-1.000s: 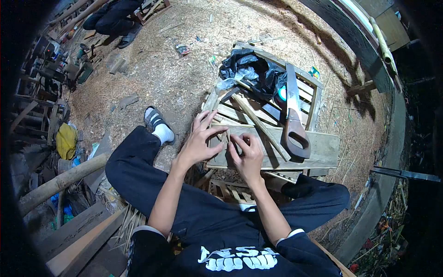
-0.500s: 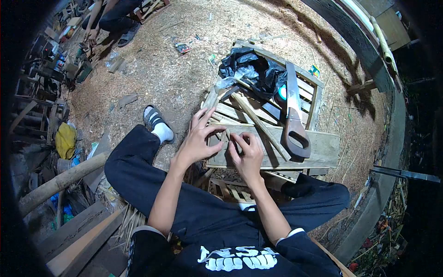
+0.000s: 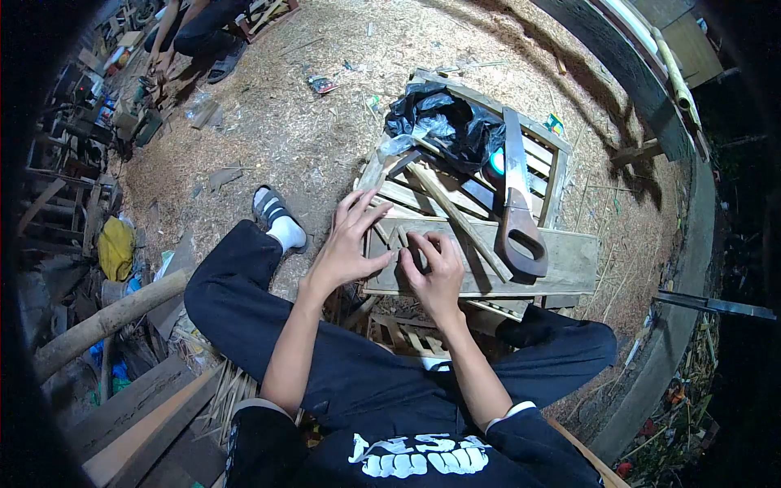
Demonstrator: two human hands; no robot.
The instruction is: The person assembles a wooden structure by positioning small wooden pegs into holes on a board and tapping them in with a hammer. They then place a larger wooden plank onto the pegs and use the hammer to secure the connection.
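A small piece of wood (image 3: 402, 237) stands at the fingertips of my right hand (image 3: 438, 267), whose fingers are curled with the thumb close below; the exact grip is partly hidden. My left hand (image 3: 346, 242) is open to the left of it, thumb and fingers spread, holding nothing. Both hands are over a wide wooden board (image 3: 561, 259) on a slatted wooden frame. A long wooden stick (image 3: 460, 220) lies slantwise across the slats and board. Right of the stick rests a handsaw (image 3: 518, 195), its brown handle on the board.
A black plastic bag (image 3: 443, 122) sits on the frame's far side. Wood shavings cover the ground (image 3: 309, 146). A person (image 3: 199, 37) crouches at the upper left. A round pole (image 3: 114, 317) and planks (image 3: 138, 415) lie at the left; a low concrete edge (image 3: 687, 325) runs along the right.
My left fingers have lifted and spread away from the small piece of wood. My right hand has hardly moved and stays at the piece.
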